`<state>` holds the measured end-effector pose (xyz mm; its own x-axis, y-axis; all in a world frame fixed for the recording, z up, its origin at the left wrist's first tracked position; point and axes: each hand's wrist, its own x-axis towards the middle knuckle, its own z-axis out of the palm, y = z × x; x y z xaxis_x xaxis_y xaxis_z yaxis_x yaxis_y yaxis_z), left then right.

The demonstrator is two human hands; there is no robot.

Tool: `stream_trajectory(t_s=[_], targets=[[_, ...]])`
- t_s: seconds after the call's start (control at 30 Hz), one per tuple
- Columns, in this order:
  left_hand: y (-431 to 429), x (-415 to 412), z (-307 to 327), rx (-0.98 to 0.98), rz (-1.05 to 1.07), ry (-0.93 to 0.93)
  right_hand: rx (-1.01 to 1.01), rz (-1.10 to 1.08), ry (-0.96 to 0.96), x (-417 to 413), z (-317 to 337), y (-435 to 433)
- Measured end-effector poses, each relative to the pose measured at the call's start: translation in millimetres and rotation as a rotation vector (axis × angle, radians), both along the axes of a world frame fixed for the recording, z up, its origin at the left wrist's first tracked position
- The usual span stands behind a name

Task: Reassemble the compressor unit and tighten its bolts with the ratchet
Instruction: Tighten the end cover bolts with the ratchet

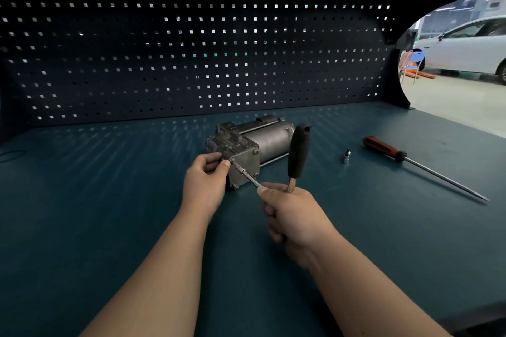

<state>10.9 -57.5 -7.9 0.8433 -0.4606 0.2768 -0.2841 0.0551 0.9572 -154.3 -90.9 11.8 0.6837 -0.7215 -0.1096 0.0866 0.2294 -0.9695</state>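
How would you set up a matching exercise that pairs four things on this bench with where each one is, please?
Things:
1. compressor unit
2. ratchet
3. screwdriver
4. small socket

Places:
A. lying loose between the compressor unit and the screwdriver
B. held in the right hand, its extension set on a bolt
C. held at its near end by the left hand
D. lying untouched at the right of the bench

Pairs: 1-C, 2-B, 3-D, 4-A
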Motion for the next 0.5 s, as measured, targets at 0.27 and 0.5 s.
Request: stream_trajectory(t_s=[0.27,0.5], targets=[[-1,1,-2,0.002,0.015,0.000,0.141,0.028,-0.056,-1,1,3],[3,4,-3,0.004,-0.016,0.002,-0.161,0.094,0.162,-13,3,-3]])
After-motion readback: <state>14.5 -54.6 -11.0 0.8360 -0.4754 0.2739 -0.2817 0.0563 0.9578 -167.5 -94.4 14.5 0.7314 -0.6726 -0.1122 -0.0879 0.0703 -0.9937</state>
